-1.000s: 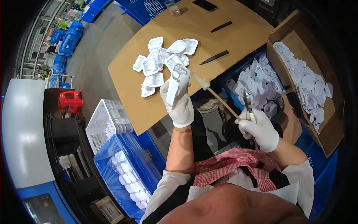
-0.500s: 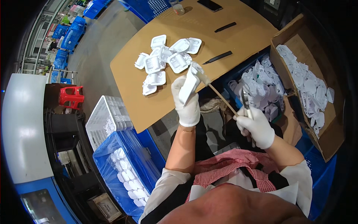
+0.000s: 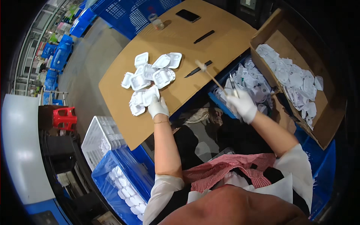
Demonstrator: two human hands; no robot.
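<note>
My left hand (image 3: 158,108), in a white glove, reaches to the near side of a loose pile of white moulded plastic parts (image 3: 141,60) on the brown tabletop. Its fingers close on the rim of one shallow white plastic part (image 3: 151,95), which rests against the others. To the right, my gloved right hand (image 3: 243,107) is closed round a thin wooden stick (image 3: 214,80) with a pale, thick tip pointing away from me. A slim metal tool (image 3: 232,80) also sticks up from that hand; its kind is hard to make out.
On the brown table (image 3: 123,123) lie two black pens (image 3: 198,69), a phone (image 3: 188,15) and a clear jar (image 3: 157,23). A blue crate (image 3: 221,103) and a cardboard box (image 3: 322,123) at right hold white parts. A blue-lined bin (image 3: 101,170) and white basket (image 3: 95,137) stand left.
My left hand has moved from beside the stick tip, where it held a white part up, to the pile on the table. My right hand keeps the stick and metal tool. The view has shifted.
</note>
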